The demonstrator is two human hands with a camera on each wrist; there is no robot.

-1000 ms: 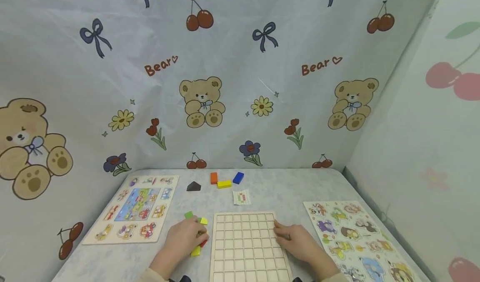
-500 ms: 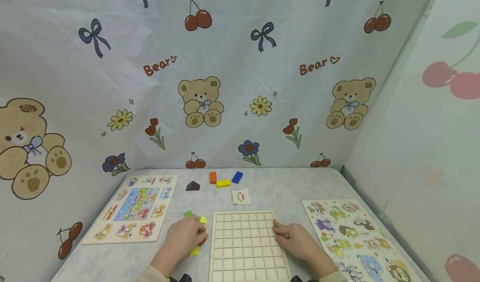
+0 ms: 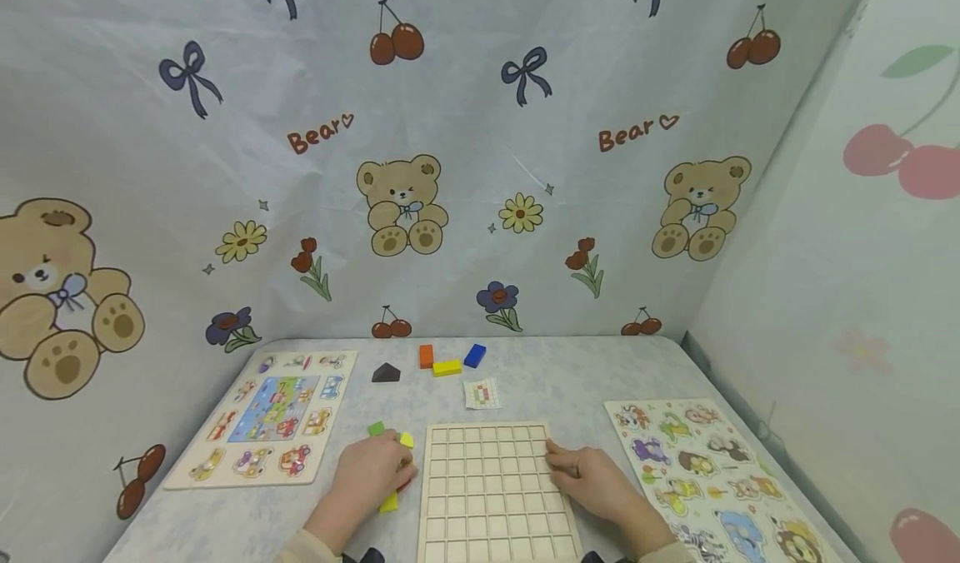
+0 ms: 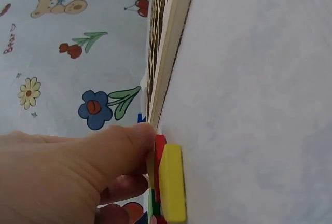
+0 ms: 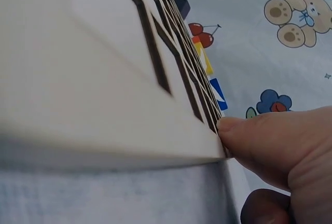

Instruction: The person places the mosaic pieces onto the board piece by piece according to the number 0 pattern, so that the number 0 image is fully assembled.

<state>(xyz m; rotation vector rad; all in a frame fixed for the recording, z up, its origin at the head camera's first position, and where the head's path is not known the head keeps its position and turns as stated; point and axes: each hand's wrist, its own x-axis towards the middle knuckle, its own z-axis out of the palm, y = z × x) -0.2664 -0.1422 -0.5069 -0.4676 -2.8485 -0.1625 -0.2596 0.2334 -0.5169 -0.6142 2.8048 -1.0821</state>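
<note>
Bear-print backdrop (image 3: 480, 130) behind a pale worktop (image 3: 570, 371). In the middle, a gridded wooden board (image 3: 487, 484): probably light, stiff, best held by the rim. On its right edge, the right hand (image 3: 592, 480), pinching. Just beyond its left edge, the left hand (image 3: 371, 467), fingers curled onto coloured blocks (image 4: 174, 182), exact piece unclear: likely light, hard, smooth; best pinched across opposite sides.

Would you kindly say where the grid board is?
In the head view, the grid board lies bottom centre, between the left hand and the right hand.
</note>
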